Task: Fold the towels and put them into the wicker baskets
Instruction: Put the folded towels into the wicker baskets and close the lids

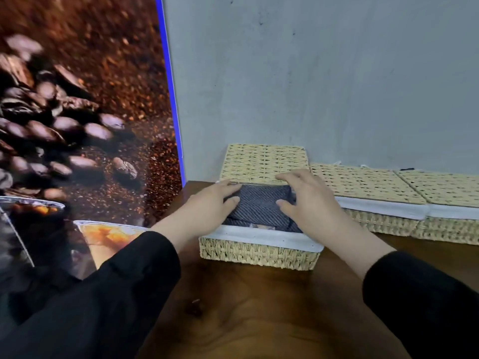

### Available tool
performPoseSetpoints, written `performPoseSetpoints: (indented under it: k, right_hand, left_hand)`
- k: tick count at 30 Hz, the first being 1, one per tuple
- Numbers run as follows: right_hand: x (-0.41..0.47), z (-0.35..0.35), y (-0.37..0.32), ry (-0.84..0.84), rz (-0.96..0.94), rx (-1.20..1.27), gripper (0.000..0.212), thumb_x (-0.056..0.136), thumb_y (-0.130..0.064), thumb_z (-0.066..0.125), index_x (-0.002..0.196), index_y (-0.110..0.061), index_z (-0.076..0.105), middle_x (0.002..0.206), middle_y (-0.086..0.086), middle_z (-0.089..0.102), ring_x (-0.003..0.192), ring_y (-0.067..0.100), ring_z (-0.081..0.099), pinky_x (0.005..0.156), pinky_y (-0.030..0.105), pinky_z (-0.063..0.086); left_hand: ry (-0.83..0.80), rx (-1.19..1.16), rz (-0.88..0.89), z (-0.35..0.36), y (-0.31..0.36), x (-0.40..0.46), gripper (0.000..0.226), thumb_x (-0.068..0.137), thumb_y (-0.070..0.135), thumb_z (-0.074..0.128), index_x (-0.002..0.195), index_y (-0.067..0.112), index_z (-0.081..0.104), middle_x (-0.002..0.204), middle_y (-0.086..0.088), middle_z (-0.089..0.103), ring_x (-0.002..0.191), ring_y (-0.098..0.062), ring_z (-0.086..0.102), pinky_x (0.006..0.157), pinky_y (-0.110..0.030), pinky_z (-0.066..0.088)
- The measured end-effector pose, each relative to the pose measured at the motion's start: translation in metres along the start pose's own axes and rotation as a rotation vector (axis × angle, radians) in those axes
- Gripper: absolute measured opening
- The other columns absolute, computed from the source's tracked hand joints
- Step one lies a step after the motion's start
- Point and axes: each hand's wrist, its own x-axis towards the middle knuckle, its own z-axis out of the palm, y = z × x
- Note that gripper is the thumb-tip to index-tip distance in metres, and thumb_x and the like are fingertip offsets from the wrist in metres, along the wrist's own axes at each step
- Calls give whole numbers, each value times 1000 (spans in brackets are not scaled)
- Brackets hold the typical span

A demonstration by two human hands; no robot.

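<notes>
I press my left hand (pixel 212 203) and right hand (pixel 308 200), fingers spread (gripping nothing), on the folded towel (pixel 259 206) to seat it flat inside the wicker basket (pixel 259 252).

A dark brown wooden desk (pixel 248 314) with a swirling grain fills the foreground. Behind it rises a plain grey wall (pixel 324 81) with a few small dark specks. To the left stands a large poster (pixel 77 112) of coffee beans and iced drinks, edged by a blue strip (pixel 173 99).
</notes>
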Motion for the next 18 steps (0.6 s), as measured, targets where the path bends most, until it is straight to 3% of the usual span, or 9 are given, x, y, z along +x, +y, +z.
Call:
performPoseSetpoints:
  k: [3,5,7,9,11,13,15,16,18]
  right_hand:
    - [-3,-1,5,-132,-153,14,35,105,-19,48,135,-29,64,150,-15,49,137,7,44,115,17,21]
    - [-7,-3,6,-332,-85,8,40,108,-22,39,140,-36,58,151,-27,41,115,-18,51,98,9,32]
    - [-4,-5,5,-433,-64,-9,42,108,-26,33,143,-39,52,152,-29,36,103,-24,52,91,13,41]
    - [1,-8,2,-479,-67,-64,43,110,-25,29,145,-36,51,157,-22,37,123,-1,53,117,26,21]
    - [4,-9,1,-493,-64,-60,43,110,-24,28,144,-34,52,154,-14,46,90,-4,62,118,27,19]
    - [2,-6,6,-438,-58,52,40,109,-25,33,137,-34,59,141,-24,55,68,-6,58,97,26,44]
    - [0,-2,13,-223,49,309,31,106,-27,44,121,-35,69,98,-32,70,55,-4,53,58,13,43]
    - [1,-2,16,-81,95,398,26,105,-29,49,115,-34,72,88,-29,69,62,-6,56,58,10,40]
    - [10,-1,25,135,117,373,23,103,-32,53,116,-28,72,106,-18,70,96,1,63,81,19,47]
  left_hand:
    - [-101,213,46,1,-1,-1,50,109,41,28,158,33,24,169,8,7,155,-14,4,124,-55,8]
    - [-205,372,43,2,0,3,48,111,38,21,159,34,21,169,11,1,155,-15,-4,122,-61,2]
    - [-302,497,36,0,4,9,47,111,36,19,159,34,19,168,13,-2,155,-19,-6,119,-68,4]
    - [-361,578,22,0,8,13,47,111,36,20,159,35,19,168,14,-1,155,-22,-6,116,-72,6]
    - [-388,666,37,0,12,13,47,111,33,23,159,35,19,168,13,-1,155,-25,-4,114,-74,8]
    - [-361,651,23,4,12,13,47,111,33,24,158,38,20,168,15,0,155,-23,-4,115,-73,8]
    - [-228,488,-38,7,8,12,46,110,43,25,156,41,25,166,18,10,155,-15,3,118,-68,5]
    - [-150,384,-60,8,6,10,48,107,50,27,154,43,30,165,19,16,153,-12,11,119,-64,3]
    - [-3,205,-63,9,6,4,53,100,63,34,150,44,39,161,21,28,149,-8,24,121,-57,5]
